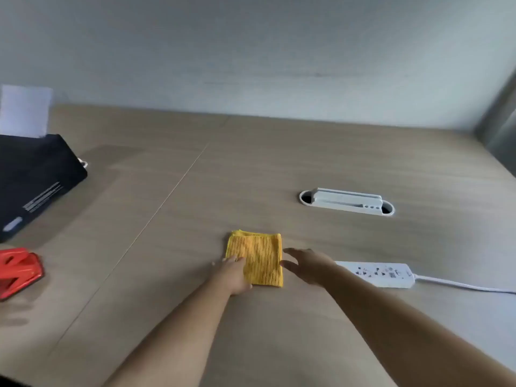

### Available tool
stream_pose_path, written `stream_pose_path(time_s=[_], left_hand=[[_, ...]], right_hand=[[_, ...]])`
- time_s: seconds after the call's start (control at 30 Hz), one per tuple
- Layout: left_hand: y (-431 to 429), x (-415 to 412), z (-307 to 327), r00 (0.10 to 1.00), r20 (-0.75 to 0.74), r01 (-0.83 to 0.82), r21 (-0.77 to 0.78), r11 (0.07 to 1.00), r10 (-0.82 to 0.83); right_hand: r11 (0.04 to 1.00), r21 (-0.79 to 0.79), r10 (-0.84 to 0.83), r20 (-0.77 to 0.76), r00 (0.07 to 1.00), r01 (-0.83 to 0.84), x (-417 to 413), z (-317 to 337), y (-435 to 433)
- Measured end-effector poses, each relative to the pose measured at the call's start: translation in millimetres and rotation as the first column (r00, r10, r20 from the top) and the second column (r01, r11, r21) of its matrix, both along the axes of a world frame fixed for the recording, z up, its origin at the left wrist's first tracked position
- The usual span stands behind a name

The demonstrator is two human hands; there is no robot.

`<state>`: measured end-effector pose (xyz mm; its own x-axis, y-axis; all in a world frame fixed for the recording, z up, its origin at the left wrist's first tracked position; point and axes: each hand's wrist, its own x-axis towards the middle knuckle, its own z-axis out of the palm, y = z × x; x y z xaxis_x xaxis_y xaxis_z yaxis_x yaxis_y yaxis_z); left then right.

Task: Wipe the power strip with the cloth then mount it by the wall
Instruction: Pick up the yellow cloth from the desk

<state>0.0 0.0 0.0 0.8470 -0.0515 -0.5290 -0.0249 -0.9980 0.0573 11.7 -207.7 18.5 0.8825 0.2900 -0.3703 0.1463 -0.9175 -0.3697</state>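
A folded yellow cloth point(258, 256) lies flat on the wooden table point(251, 169). My left hand point(233, 272) rests on the cloth's near left corner, fingers touching it. My right hand point(307, 265) hovers just right of the cloth with fingers spread, holding nothing. A white power strip point(382, 273) lies on the table to the right of my right hand, its near end hidden by my wrist. Its white cord point(460, 284) runs off to the right.
A white cable-port cover point(347, 202) is set into the table behind the strip. A black box point(36, 180) and a red object point(18, 270) sit at the left. A white sheet point(25, 110) leans on the grey wall point(251, 51) at the back.
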Motion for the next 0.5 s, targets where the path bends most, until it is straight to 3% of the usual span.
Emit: stream_pose_path(time_s=[0.07, 0.13, 0.23, 0.4, 0.5], left_hand=[[6, 0, -10, 1.0, 0.0, -0.017, -0.024, 1.0, 0.017], [15, -4, -22, 0.994, 0.109, -0.001, -0.039, 0.999, 0.005], [22, -6, -36, 0.954, 0.293, 0.068, -0.018, 0.998, -0.06], [19, -4, -48, 0.91, 0.409, 0.076, 0.009, 0.997, -0.073], [16, 2, -35, 0.9, 0.435, 0.085, -0.099, 0.991, -0.034]], right_hand=[[0.995, -0.056, 0.086, -0.044, 0.995, -0.088, 2, -12, 14], [0.966, -0.154, 0.202, -0.061, 0.977, -0.209, -1, -26, 24], [0.932, -0.249, 0.288, 0.068, 0.955, -0.263, 1, -37, 31], [0.978, -0.135, 0.184, 0.22, 0.958, -0.157, 4, -46, 37], [1.0, -0.011, 0.025, 0.25, 0.968, -0.023, 10, -34, 32]])
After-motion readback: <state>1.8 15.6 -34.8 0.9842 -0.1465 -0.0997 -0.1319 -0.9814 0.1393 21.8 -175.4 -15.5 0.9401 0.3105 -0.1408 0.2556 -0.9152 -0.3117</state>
